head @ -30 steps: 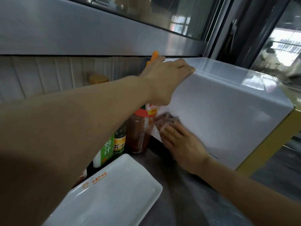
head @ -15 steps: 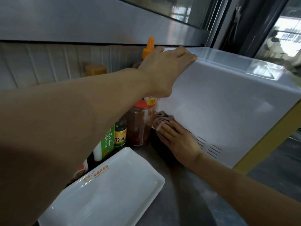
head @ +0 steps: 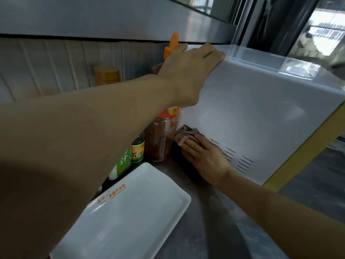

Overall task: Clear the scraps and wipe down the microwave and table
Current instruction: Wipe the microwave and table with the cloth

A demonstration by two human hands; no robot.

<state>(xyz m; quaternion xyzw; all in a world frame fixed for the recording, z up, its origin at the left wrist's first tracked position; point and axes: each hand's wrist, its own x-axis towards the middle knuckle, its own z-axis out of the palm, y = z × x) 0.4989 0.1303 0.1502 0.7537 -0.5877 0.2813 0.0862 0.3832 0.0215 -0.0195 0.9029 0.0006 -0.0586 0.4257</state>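
Observation:
The white microwave [head: 261, 113] stands on the steel table [head: 214, 221] with its side panel toward me. My left hand [head: 188, 71] reaches across and rests on its top back corner, fingers lying over the top edge. My right hand [head: 203, 156] presses a pinkish-grey cloth [head: 183, 135] flat against the lower back part of the side panel, just left of the vent slots [head: 240, 161]. The fingers lie straight over the cloth.
A white rectangular plate [head: 130, 212] lies on the table near me. Behind it, against the ribbed wall, stand a red sauce bottle with an orange nozzle [head: 160, 139], two small green-labelled bottles [head: 137, 152] and a tan-lidded jar [head: 107, 74]. A steel ledge overhangs.
My right hand has slid the cloth down the microwave's side to its lower back corner, uncovering the vent slots. My left hand has stayed on the top corner.

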